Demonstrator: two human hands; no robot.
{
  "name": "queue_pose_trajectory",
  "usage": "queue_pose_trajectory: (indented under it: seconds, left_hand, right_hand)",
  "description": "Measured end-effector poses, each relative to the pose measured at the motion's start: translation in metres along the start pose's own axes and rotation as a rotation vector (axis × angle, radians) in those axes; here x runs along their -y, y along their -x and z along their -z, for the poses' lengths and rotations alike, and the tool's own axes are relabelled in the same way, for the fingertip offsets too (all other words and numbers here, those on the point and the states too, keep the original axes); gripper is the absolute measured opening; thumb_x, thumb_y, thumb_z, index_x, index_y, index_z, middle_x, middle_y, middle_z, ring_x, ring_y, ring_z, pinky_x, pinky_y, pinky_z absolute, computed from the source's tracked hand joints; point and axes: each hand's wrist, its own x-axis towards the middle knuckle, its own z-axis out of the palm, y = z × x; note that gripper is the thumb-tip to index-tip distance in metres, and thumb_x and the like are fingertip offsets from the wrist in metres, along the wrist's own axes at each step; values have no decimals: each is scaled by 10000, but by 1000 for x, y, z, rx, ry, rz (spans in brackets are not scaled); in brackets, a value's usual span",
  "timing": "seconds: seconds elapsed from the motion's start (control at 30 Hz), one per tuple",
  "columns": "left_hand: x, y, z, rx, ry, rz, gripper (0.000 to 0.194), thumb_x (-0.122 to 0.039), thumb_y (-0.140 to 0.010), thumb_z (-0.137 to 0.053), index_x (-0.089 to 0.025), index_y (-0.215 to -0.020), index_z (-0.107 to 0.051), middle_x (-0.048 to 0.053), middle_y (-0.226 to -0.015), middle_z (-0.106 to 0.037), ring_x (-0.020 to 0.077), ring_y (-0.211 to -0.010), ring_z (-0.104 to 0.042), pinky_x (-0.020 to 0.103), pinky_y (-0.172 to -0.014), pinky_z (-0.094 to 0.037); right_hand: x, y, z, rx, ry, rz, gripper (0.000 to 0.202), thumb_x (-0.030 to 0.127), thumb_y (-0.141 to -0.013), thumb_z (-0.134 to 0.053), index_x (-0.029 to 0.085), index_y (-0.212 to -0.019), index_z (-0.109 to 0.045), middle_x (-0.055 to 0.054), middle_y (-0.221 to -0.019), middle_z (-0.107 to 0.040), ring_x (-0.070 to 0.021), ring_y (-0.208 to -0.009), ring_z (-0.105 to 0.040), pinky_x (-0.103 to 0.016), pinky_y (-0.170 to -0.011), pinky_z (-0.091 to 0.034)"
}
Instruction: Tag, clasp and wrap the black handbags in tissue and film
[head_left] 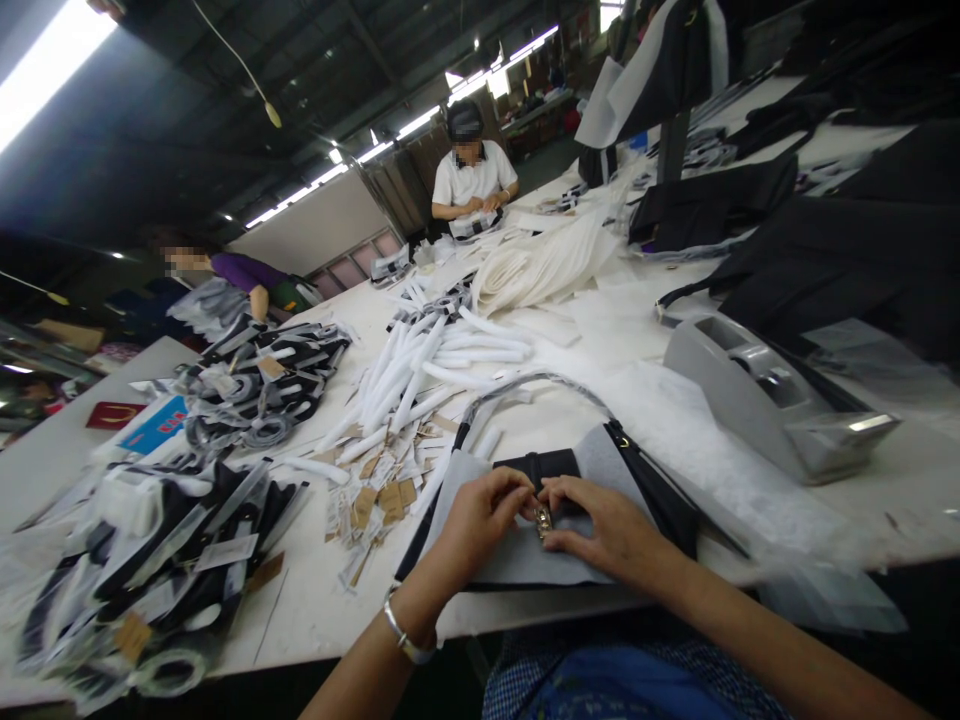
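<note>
A black handbag [651, 480] lies in front of me at the table's near edge, its looped strap stretched away from me. A sheet of grey tissue paper [480, 560] covers much of its face, and a black flap [555, 464] shows above my fingers. Between my two hands is a small gold-coloured metal clasp [543, 521]. My right hand [600, 525] pinches it between thumb and fingers. My left hand [491, 515] is closed in a pinch at the clasp's upper left; its fingertips hide what they grip there.
White foam tubes [405, 370] and loose tags [386, 500] lie left of the bag. Heaps of wrapped black straps [262, 380] sit farther left. A grey tape dispenser [757, 390] stands at right before black bags [855, 260]. A co-worker [474, 175] sits across; another person [251, 270] bends at left.
</note>
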Motion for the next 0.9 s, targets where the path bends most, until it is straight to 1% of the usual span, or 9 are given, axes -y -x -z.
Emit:
queue_pose_trajectory:
  seconds: [0.07,0.1,0.17,0.23,0.4,0.57,0.77,0.83,0.9]
  left_hand:
    - [-2,6,6,53,-38,-65,105,-255,-925,-638,-198,-958,-720,35,-938,-736,163,-884,-680,238,-755,-514]
    - [-2,8,8,81,-57,-96,95,-228,-883,-701,-215,-967,-744,30,-969,-737,166,-913,-673,241,-789,-507]
    - [0,11,11,124,-89,-145,169,-205,-842,-758,-235,-1008,-762,31,-1018,-732,165,-941,-667,245,-830,-501]
    - [3,11,12,152,-115,-178,169,-214,-855,-752,-231,-1022,-766,36,-1012,-733,161,-951,-668,242,-853,-500]
    - [10,1,12,221,-195,-245,86,-231,-900,-701,-208,-956,-763,16,-958,-745,137,-953,-671,206,-875,-486]
    - [4,-4,11,275,-350,-274,92,-227,-944,-637,-208,-953,-726,18,-973,-702,150,-937,-648,229,-848,-480]
    - [-3,-7,2,245,-495,-234,108,-189,-967,-566,-162,-1017,-659,58,-968,-658,200,-881,-622,304,-786,-488]
    - [-4,-8,3,235,-485,-221,110,-180,-976,-553,-158,-1028,-646,46,-939,-668,185,-838,-631,286,-753,-491]
    - [-4,-8,7,237,-444,-223,129,-181,-996,-524,-167,-1029,-648,31,-938,-688,162,-843,-648,256,-760,-495]
  right_hand:
    - [-1,-1,0,23,-31,-11,308,225,-755,-835,236,-940,-590,-36,-1113,-710,-256,-1181,-620,-386,-1020,-463]
    - [-1,-1,1,28,-45,-14,300,228,-760,-831,237,-924,-580,-35,-1117,-710,-256,-1201,-609,-387,-1030,-454]
    - [0,-1,1,30,-65,-20,296,222,-767,-822,240,-894,-555,-34,-1121,-711,-258,-1226,-595,-389,-1036,-444]
    - [0,-2,1,31,-75,-28,310,219,-761,-823,242,-870,-534,-36,-1121,-712,-262,-1226,-594,-390,-1026,-447]
    - [1,-1,2,30,-76,-29,333,231,-740,-839,245,-855,-526,-42,-1134,-712,-271,-1226,-595,-396,-1023,-447]
    - [1,-1,2,27,-66,-21,327,235,-745,-839,240,-853,-531,-46,-1151,-708,-262,-1226,-595,-377,-1022,-447]
    - [2,0,1,20,-35,-46,351,177,-701,-859,234,-858,-550,-40,-1082,-708,-268,-1166,-623,-368,-977,-470]
    - [1,-1,1,19,-43,-53,360,192,-698,-866,236,-874,-555,-38,-1076,-705,-271,-1152,-629,-372,-966,-477]
    - [1,-1,1,21,-61,-50,362,204,-700,-868,239,-879,-554,-35,-1070,-705,-273,-1166,-624,-377,-978,-473]
